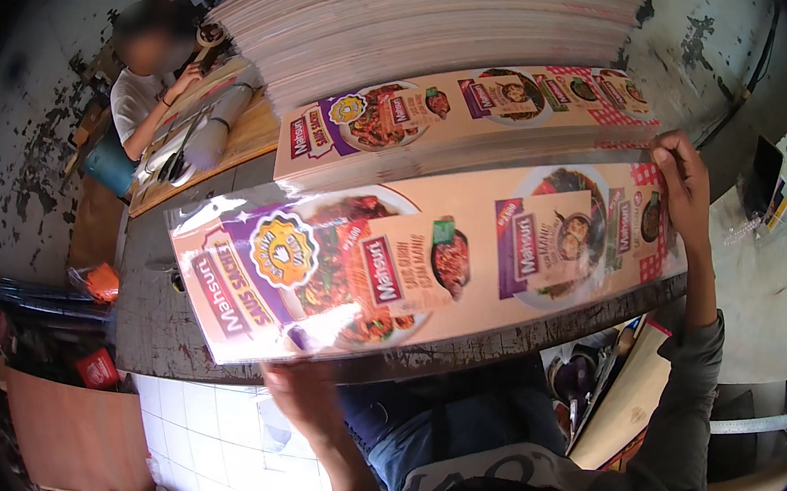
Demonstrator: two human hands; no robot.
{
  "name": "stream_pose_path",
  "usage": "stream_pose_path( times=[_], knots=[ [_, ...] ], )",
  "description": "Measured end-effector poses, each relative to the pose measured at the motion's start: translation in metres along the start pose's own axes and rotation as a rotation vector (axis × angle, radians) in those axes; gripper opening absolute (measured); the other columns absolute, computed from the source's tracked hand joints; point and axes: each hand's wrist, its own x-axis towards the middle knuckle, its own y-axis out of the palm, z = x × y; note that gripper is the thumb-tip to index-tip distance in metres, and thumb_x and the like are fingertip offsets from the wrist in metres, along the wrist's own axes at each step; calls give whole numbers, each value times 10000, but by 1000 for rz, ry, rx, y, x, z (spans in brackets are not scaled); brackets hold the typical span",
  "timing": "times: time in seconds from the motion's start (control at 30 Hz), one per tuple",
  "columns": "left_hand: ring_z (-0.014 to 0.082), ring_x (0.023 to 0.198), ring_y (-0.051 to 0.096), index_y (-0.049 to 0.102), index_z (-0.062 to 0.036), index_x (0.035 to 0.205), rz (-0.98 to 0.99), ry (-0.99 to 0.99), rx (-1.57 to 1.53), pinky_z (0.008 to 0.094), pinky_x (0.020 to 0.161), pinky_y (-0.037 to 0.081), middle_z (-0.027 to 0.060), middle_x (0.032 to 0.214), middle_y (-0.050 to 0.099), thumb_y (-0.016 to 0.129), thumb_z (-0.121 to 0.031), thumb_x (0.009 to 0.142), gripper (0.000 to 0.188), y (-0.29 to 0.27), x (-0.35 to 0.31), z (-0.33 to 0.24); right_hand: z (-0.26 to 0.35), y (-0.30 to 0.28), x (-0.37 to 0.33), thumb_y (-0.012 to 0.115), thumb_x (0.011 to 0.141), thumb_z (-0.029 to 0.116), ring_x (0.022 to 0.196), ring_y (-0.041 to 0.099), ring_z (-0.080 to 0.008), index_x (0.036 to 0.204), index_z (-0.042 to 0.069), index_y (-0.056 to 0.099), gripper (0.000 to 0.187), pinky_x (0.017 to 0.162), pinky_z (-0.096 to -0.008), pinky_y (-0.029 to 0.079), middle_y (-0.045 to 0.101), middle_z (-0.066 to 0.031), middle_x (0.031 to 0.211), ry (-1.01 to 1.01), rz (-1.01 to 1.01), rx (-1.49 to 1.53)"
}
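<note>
A long glossy printed sheet (466,244), peach-coloured with pictures of food dishes and a purple panel, is held at a tilt over the near edge of the dark table. My right hand (686,185) is closed on its far right corner, thumb and fingers pinching the edge. At the sheet's near left edge is my left hand (305,399), smeared by motion; its fingers are partly hidden by the sheet. Just beyond lies a low stack of matching printed sheets (456,108), its long near side facing me.
Behind rises a tall stack of sheets (436,20). At the far left a person (147,76) is at a wooden board (228,175) bearing a wrapped roll (209,126). The dark worn table (150,325) runs beneath. A brown carton (72,427) stands lower left.
</note>
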Motion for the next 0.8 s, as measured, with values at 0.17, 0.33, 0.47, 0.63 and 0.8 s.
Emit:
stream_pose_path(
  times=[0.17,0.33,0.47,0.63,0.8],
  knots=[
    [316,1138,409,348,-23,1215,255,-181,-113,504,920,341,163,1201,449,531,-207,831,463,51,-3,31,19,13,12,517,840,168,693,444,-62,829,16,500,154,649,-200,368,492,-6,731,52,-2,48],
    [151,1104,418,423,-5,1191,261,-350,-84,300,936,298,71,1163,494,475,-175,874,363,84,-3,31,52,9,22,532,834,176,740,489,-69,881,27,532,156,690,-223,401,539,-18,782,192,109,-1],
    [194,1159,377,386,-17,1216,195,-368,-331,366,994,237,86,1219,443,478,-263,869,435,94,7,34,53,0,21,498,853,178,824,517,-103,948,36,537,176,767,-249,400,565,-50,873,-62,-47,-162],
    [235,1162,365,391,-107,1200,55,-320,-388,473,961,274,84,1240,402,421,-351,878,405,93,13,23,22,-17,-4,391,903,264,944,512,-156,1004,6,526,308,841,-271,373,567,-79,977,33,-302,31],
    [179,955,520,450,-119,1147,76,-270,-678,450,834,434,38,1068,531,334,-269,922,294,67,28,12,-2,-3,-36,313,920,351,999,493,-169,1063,-4,504,427,881,-294,354,536,-86,1065,321,-313,278]
  ],
)
